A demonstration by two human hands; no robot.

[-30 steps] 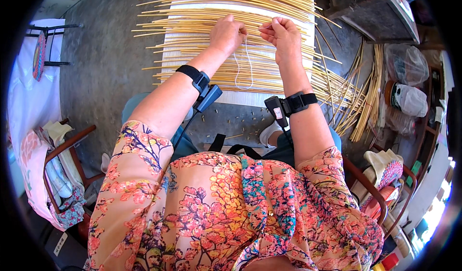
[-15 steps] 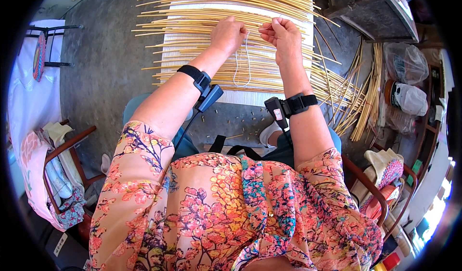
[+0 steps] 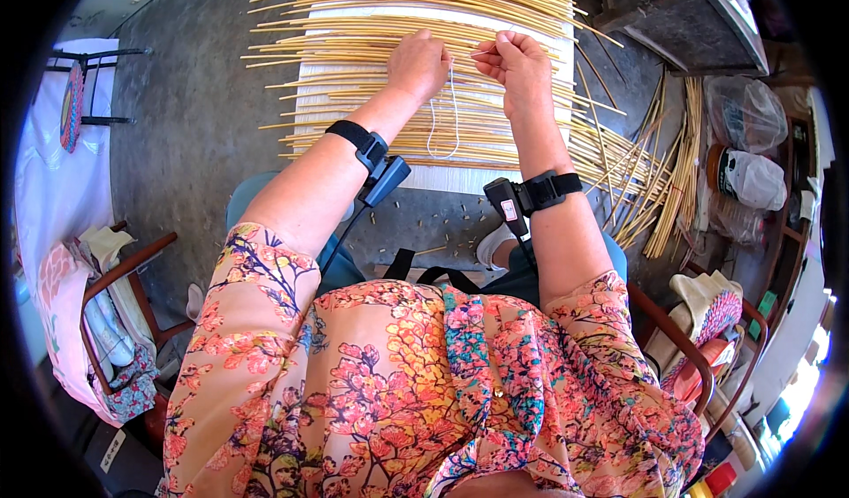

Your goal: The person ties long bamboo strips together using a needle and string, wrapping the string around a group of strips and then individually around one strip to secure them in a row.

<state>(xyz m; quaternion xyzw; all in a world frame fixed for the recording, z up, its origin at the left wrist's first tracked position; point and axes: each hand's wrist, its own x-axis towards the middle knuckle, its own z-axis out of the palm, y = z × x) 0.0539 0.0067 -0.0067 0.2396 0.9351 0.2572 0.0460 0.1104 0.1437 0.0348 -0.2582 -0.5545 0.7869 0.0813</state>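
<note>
My left hand (image 3: 418,66) is closed over thin yellow sticks (image 3: 380,29), pinching a white string (image 3: 455,122) that hangs in a long loop across them. To its right, my right hand (image 3: 523,73) has thumb and forefinger pinched on something thin, too small to make out, with the other fingers curled. The sticks lie crosswise in bundles on a white board (image 3: 416,180), many poking past its edges. Both forearms wear black straps with small devices.
Loose sticks (image 3: 672,180) lie in a pile at right, beside bagged containers (image 3: 747,180) and a dark wooden cabinet (image 3: 663,29). A chair holding cloths (image 3: 115,339) stands lower left, a black stool (image 3: 102,118) upper left. Small bits litter the grey floor (image 3: 195,118).
Both hands stay nearly in place, with very slight shifts of the fingers. The hanging string loop sways a little.
</note>
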